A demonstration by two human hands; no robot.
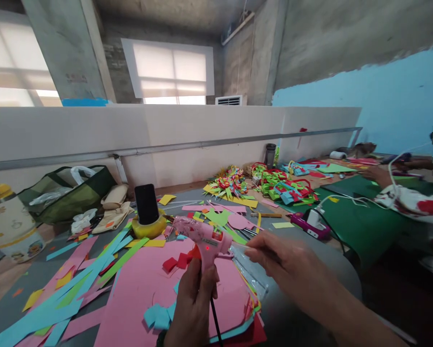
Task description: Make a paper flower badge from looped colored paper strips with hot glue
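Note:
A pink hot glue gun [205,238] is held upright by its handle in my left hand [194,299], its nozzle pointing left and a small red light glowing on its side. From the handle a black cord [215,320] runs down. My right hand [284,260] is closed in a pinch just behind the gun's back end, on a thin pale glue stick [239,245] that sticks out there. Below the gun lie pink sheets [133,289], with red paper squares [170,264] and light blue paper pieces [156,316] on top. A clear plastic bag [250,270] rests by the sheets.
Paper strips [75,289] cover the left side. A phone [146,205] leans upright in a yellow tape roll [149,229]. Behind are woven paper crafts [288,185]. A purple power strip [312,226] lies at right, near another person's arm [378,174]. A bottle [14,226] stands far left.

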